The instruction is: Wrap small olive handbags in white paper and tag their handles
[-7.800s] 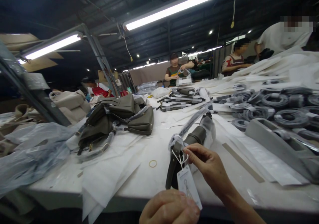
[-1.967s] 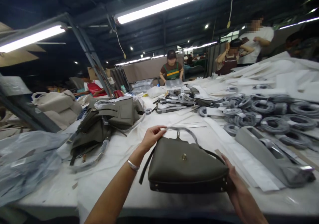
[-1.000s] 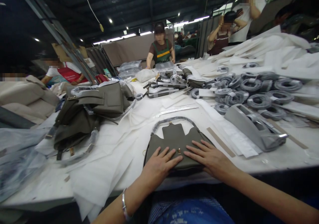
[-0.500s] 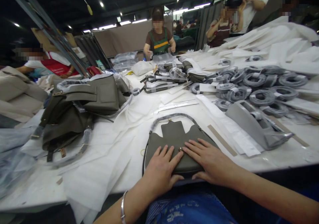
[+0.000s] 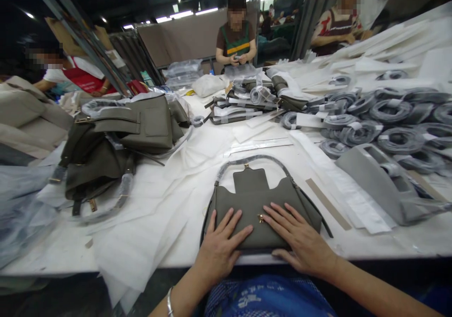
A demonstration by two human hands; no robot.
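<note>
An olive-grey handbag (image 5: 247, 202) lies flat at the front edge of the table, its wrapped handle (image 5: 259, 158) arched away from me. Its flap (image 5: 251, 179) is folded back toward the handle, and a small gold clasp (image 5: 260, 218) shows on the front panel. My left hand (image 5: 223, 239) rests on the bag's left half, fingers spread. On the right half, just beside the clasp, lies my right hand (image 5: 300, 237), also with fingers stretched out. Both thumbs point inward near the bag's lower edge. Neither hand grips anything.
More olive bags (image 5: 116, 143) are piled at the left, near thin white foam sheets (image 5: 137, 237). Coiled wrapped straps (image 5: 399, 138) and a grey bag (image 5: 383, 185) lie at the right. Across the table (image 5: 183, 256) a person in a green apron (image 5: 237, 46) stands; others work at both sides.
My hands have moved apart across the bag, uncovering more of the clasp and panel. The view has shifted slightly. Across the table, the person's hands have come together.
</note>
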